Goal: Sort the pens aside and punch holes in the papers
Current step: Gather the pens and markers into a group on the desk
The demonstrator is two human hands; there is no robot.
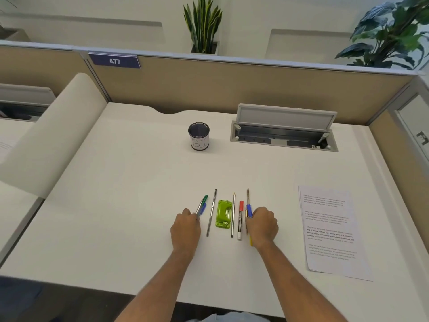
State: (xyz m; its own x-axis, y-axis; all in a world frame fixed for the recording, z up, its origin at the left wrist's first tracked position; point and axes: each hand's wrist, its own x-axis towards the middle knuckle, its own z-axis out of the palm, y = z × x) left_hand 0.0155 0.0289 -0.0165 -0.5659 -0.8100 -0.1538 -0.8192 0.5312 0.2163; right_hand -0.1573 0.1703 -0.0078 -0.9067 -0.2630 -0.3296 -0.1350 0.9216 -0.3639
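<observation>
Desk (pixel 139 182) lies open to the pen cup (pixel 199 136) — pens (pixel 232 214) crowd the punch (pixel 223 214).

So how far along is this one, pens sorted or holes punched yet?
Barely started. Done: nothing visible; the pen cup looks empty. In hand: the left hand grips green and blue pens, the right hand closes on pens too. Left: the grey pen, pencil and red marker lie beside the green hole punch; the papers sit untouched.

Print on papers (pixel 332 231) too small to read; lower ends of green and blue pens (pixel 202 205) hidden in left hand (pixel 185 225); plant (pixel 392 31) cut by right edge
</observation>
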